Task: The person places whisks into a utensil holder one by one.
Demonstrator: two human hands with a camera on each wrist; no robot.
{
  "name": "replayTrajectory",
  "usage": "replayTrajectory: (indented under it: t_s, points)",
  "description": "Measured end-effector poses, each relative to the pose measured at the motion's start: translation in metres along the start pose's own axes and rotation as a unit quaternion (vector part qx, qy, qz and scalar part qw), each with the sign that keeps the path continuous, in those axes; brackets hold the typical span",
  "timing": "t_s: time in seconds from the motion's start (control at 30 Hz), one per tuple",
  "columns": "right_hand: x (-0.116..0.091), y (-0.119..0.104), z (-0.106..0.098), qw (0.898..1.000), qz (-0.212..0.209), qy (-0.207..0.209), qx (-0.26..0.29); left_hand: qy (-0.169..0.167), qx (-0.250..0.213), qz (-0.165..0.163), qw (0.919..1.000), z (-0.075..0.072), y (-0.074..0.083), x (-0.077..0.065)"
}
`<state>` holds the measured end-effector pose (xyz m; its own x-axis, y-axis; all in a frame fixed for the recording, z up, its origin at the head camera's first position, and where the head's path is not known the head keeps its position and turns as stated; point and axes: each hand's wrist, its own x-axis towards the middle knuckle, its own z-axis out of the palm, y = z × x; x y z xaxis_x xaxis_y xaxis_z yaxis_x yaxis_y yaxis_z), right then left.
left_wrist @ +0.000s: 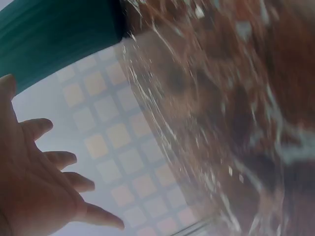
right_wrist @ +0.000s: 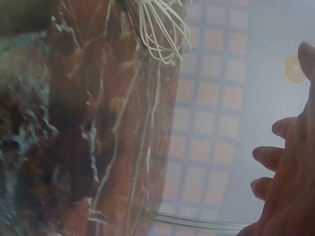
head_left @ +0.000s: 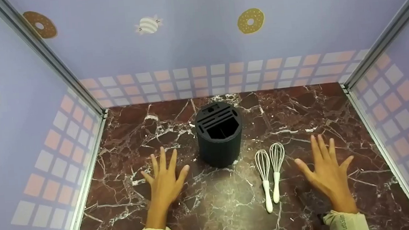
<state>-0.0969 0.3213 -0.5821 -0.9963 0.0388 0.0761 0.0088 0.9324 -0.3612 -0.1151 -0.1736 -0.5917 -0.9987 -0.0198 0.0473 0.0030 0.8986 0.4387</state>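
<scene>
A black cylindrical utensil holder [head_left: 219, 149] with slots and a divided opening in its top stands upright on the marbled table. Two white whisks lie side by side to its right: the nearer whisk [head_left: 267, 194] and the other whisk [head_left: 276, 182], handles toward me. Left of the holder, my left hand [head_left: 165, 183] is spread with straight fingers and holds nothing. My right hand [head_left: 328, 174], also spread and holding nothing, is to the right of the whisks. In the right wrist view, a whisk's wire loops [right_wrist: 160, 29] show at the top.
The dark red marbled table [head_left: 228, 216] is bordered by a patterned back wall [head_left: 198, 45] and two side walls, the left wall [head_left: 14, 146] and the right wall [head_left: 402, 86]. Metal rails [head_left: 85, 192] run along the table's sides.
</scene>
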Motion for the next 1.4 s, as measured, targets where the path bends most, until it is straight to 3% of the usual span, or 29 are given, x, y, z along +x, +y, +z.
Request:
replayTrajectory:
  t_s: [0.17, 0.3, 0.4, 0.57, 0.8, 0.97, 1.23, 1.4]
  points:
    - [-0.008, -0.002, 0.013, 1.000, 0.005, -0.006, 0.028, -0.001, -0.100, 0.002, 0.9950, 0.008, 0.014, -0.003]
    - [-0.014, -0.004, 0.023, 0.999, 0.015, -0.012, 0.045, 0.010, -0.215, 0.005, 0.9766, 0.010, 0.031, -0.002]
    - [-0.018, -0.008, 0.030, 0.998, 0.028, -0.020, 0.060, 0.023, -0.268, -0.006, 0.9630, 0.010, 0.043, 0.002]
    - [-0.023, -0.014, 0.039, 0.994, 0.050, -0.016, 0.092, 0.032, -0.307, -0.044, 0.9500, 0.006, 0.062, 0.012]
    - [-0.025, -0.023, 0.056, 0.988, 0.071, 0.004, 0.135, 0.047, -0.395, -0.065, 0.9151, -0.005, 0.086, 0.033]
    - [-0.027, -0.029, 0.070, 0.982, 0.056, 0.046, 0.176, 0.040, -0.414, -0.087, 0.9054, -0.007, 0.100, 0.050]
    - [-0.033, -0.037, 0.083, 0.977, 0.079, 0.022, 0.197, 0.022, -0.451, -0.105, 0.8861, -0.001, 0.106, 0.069]
    - [-0.033, -0.041, 0.090, 0.976, 0.063, 0.041, 0.202, 0.017, -0.458, -0.111, 0.8819, 0.000, 0.110, 0.073]
